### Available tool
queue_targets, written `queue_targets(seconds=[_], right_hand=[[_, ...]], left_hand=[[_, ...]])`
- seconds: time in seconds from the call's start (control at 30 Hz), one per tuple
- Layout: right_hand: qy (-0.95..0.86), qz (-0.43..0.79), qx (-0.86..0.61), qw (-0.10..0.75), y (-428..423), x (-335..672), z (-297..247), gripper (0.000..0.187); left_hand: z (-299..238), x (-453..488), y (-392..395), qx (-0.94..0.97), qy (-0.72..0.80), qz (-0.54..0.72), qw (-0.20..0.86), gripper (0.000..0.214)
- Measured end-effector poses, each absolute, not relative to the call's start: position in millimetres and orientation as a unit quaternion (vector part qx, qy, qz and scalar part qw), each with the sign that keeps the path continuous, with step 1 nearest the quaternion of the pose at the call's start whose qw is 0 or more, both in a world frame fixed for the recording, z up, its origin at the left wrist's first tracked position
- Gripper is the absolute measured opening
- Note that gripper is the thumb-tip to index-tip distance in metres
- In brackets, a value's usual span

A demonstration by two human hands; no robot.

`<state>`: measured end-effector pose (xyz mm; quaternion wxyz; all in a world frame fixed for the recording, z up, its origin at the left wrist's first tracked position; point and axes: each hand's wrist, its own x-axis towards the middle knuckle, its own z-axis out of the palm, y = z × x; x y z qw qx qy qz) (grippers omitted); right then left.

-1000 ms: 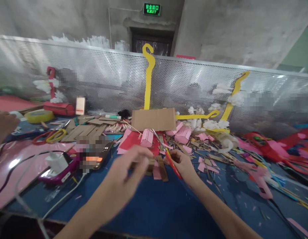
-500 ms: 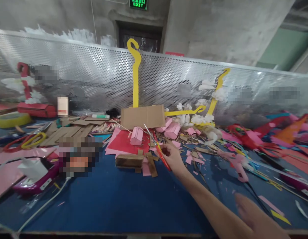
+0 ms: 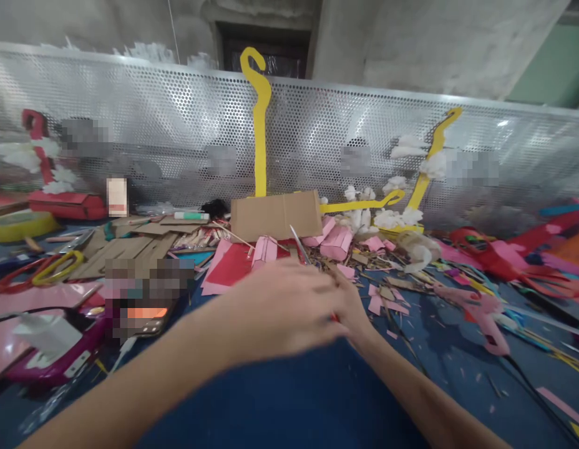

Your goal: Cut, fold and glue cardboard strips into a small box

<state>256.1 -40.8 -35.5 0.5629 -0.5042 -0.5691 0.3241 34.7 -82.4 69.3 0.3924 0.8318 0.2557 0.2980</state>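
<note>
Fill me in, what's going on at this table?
A person's right hand holds scissors, tip pointing away. The left hand, blurred, is in front of it; whether they touch is unclear. Beyond the hands is a brown cardboard piece, a yellow hook rising behind it. A pink glue gun lies to the right.

Slender bare left forearm, equally bare right forearm
</note>
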Motion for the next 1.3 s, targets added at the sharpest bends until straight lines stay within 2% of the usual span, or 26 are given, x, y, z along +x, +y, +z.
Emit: queue_targets(seconds=[0.1,0.17,0.23,0.37,0.47,0.57,0.63,0.8,1.0,1.13,1.3], right_hand=[[-0.547,0.329,-0.506,0.580,-41.4,254.3,-32.0,0.044],[-0.536,0.328,-0.505,0.591,-40.9,254.5,-29.0,0.045],[-0.532,0.329,-0.503,0.596,-39.8,256.3,-26.2,0.045],[-0.525,0.337,-0.504,0.597,-38.9,260.8,-21.4,0.050],[-0.513,0.342,-0.519,0.593,-41.7,260.8,-16.1,0.053],[-0.508,0.344,-0.522,0.593,-44.3,258.0,-10.2,0.053],[-0.503,0.352,-0.519,0.594,-43.9,256.2,-8.6,0.052],[-0.485,0.358,-0.517,0.607,-38.4,258.3,-16.2,0.055],[-0.483,0.368,-0.520,0.601,-37.9,269.3,-23.6,0.057],[-0.524,0.358,-0.521,0.571,-43.3,274.9,-21.0,0.054],[-0.568,0.379,-0.505,0.528,-53.1,277.8,-14.6,0.044]], left_hand=[[73.8,2.5,-21.6,0.847,0.290,0.290,0.339,0.028],[54.9,-20.8,-1.8,0.880,0.340,0.236,0.234,0.053],[32.5,-38.1,4.5,0.892,0.355,0.195,0.200,0.063],[13.5,-47.5,-2.6,0.878,0.370,0.202,0.226,0.049],[18.5,-42.0,-7.0,0.838,0.393,0.245,0.289,0.039],[22.3,-34.2,-3.5,0.723,0.384,0.342,0.461,0.021],[20.7,-28.1,0.6,0.683,0.383,0.354,0.512,0.014],[9.3,-10.7,1.6,0.583,0.366,0.345,0.639,0.038],[2.5,-0.6,-12.0,0.398,0.286,0.362,0.793,0.045],[-1.7,0.2,-20.1,0.488,0.316,0.355,0.732,0.075],[-5.2,-0.2,-22.2,0.636,0.369,0.355,0.577,0.067]])
